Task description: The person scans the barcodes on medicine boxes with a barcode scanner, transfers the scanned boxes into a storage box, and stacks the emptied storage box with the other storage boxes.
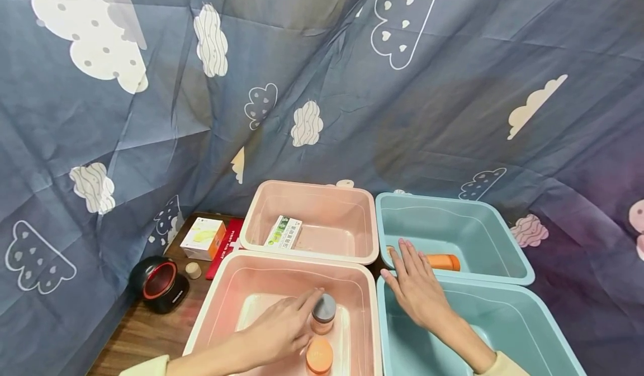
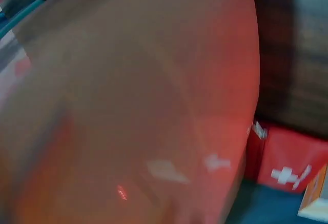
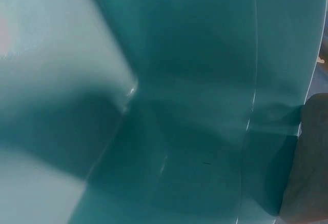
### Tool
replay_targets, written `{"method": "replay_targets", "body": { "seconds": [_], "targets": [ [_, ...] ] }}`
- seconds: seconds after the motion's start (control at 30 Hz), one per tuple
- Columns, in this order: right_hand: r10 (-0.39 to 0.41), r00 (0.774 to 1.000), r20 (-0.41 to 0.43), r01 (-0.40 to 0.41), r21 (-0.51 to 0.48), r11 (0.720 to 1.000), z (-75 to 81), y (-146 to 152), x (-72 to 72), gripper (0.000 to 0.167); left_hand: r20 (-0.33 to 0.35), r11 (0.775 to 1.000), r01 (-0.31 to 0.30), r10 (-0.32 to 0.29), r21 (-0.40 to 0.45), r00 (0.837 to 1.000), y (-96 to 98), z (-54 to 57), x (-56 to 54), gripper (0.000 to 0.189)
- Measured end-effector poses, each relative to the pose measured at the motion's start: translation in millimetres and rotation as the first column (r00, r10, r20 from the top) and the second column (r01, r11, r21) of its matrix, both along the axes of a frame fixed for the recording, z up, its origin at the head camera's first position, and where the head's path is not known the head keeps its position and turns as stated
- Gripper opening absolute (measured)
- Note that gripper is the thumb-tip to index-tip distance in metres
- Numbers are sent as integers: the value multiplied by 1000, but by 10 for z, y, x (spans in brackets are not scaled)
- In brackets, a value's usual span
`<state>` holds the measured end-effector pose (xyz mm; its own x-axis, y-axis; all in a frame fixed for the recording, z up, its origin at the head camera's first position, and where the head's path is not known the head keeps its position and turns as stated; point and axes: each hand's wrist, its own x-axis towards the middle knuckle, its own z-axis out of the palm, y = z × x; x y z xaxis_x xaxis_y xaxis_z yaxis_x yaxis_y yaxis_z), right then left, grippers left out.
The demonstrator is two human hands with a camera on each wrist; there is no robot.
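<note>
**Head view: L hand by grey-lid jar, R hand over orange bottle**

L hand's fingertips at jar's side; can't tell if pinching. Orange-lid jar just R of L hand; both jars in pink bin under it. R hand spread, fingers straight, partly hiding bottle in far blue bin.

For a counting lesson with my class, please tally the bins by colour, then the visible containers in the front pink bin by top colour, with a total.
Pink bins: 2
Blue bins: 2
Grey-topped container: 1
Orange-topped container: 1
Total: 6
</note>
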<state>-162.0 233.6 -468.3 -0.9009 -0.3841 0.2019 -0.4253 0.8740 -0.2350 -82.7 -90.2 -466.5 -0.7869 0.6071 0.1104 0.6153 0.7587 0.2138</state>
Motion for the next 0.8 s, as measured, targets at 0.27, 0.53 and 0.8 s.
{"method": "replay_targets", "body": {
  "seconds": [0.27, 0.53, 0.8],
  "targets": [
    [-6, 999, 54, 3, 60, 998, 45, -37, 38, 67, -171, 1000, 3, -2, 6, 985, 90, -324, 38, 56],
    [-15, 998, 53, 12, 62, 998, 57, -28, 7, 66, -184, 999, 1, 6, 37, 983, 97, -377, -38, 61],
    [-11, 996, 83, 7, 50, 999, 72, 0, -15, 67, -192, 995, -22, 41, 97, 981, 165, -385, -154, 51]
  ]
}}
